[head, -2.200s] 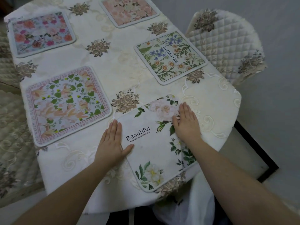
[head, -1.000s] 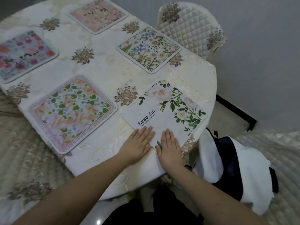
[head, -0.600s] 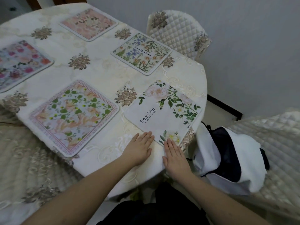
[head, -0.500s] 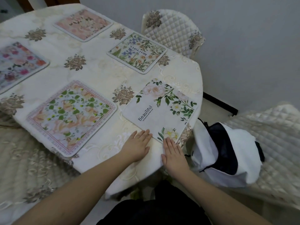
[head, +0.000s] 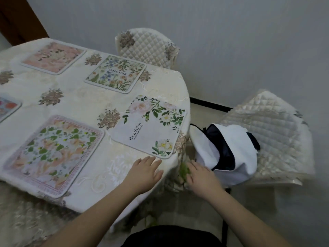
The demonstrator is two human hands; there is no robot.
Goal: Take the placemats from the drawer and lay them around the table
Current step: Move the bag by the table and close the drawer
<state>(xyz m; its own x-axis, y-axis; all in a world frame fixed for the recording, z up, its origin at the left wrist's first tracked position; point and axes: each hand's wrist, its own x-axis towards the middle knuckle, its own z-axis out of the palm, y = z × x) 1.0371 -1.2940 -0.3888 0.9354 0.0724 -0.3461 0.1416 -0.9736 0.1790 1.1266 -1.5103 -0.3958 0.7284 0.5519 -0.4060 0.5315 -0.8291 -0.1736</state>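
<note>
The table (head: 85, 102), draped in a cream cloth with brown flower motifs, fills the left half of the head view, and five placemats show on it. The white "Beautiful" placemat (head: 147, 127), with green leaves and pale roses, lies flat near the table's rounded edge at about 3 o'clock from the table's middle, its nearest corner just above the left hand. The green-leaf placemat (head: 53, 154) with a pink border sits at 7 o'clock, near the front edge. The wildflower placemat (head: 115, 74) lies at 1 o'clock, the pink placemat (head: 53, 57) at 11 o'clock, and only a corner of a red-flowered placemat (head: 8, 107) shows at 9 o'clock, cut off by the frame. The left hand (head: 145, 172) rests flat on the cloth with fingers straight and together, holding nothing, just below the white placemat and not touching it. The right hand (head: 199, 177) is off the table edge at 4 o'clock, fingers extended and loose, grasping nothing; it is blurred, close to the hanging cloth and a white and dark bag (head: 226, 150). That bag lies on a quilted chair (head: 277, 132) at 3 o'clock. Another quilted chair (head: 147, 47) stands at 1 o'clock by the grey wall.
</note>
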